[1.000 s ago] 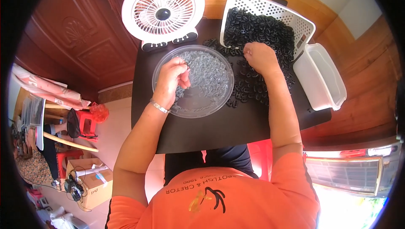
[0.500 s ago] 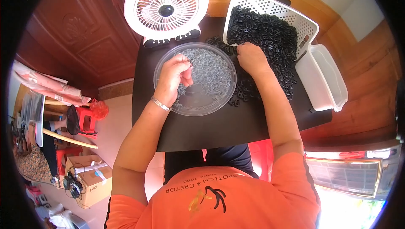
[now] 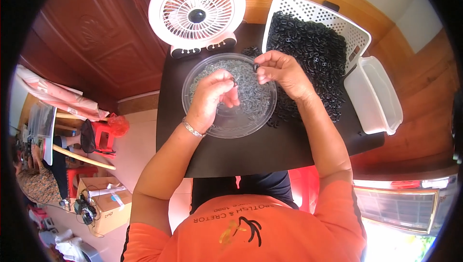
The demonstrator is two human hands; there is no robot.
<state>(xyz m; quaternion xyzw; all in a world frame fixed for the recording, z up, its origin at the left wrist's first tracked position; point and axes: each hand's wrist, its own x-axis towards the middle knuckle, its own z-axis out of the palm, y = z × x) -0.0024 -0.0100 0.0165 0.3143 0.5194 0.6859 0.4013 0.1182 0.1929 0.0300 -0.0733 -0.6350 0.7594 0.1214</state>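
Over a round clear plastic tub (image 3: 226, 131) of small translucent pieces (image 3: 253, 99), my left hand (image 3: 211, 97) is closed in a pinch. A small dark piece (image 3: 235, 83) shows at its fingertips; its exact shape is too small to tell. Just right of it, above the tub's right rim, my right hand (image 3: 285, 75) pinches a small black oval piece (image 3: 256, 67) between thumb and forefinger. Behind that hand, many like black oval pieces with holes (image 3: 313, 45) fill a tipped white perforated basket (image 3: 333, 18) and spill onto the dark table (image 3: 217, 158).
A white fan (image 3: 197, 16) with an animal-shaped frame stands at the back left of the table. Beside the basket, an off-white bin (image 3: 374, 95) lies at the right edge. Across the room at left are a person (image 3: 36, 180), red stools (image 3: 102, 136) and a cardboard box (image 3: 108, 206).
My right hand has come away from the basket's edge toward my left hand, bringing a black oval piece. My left hand stays over the tub, still pinched. The view has shifted slightly.
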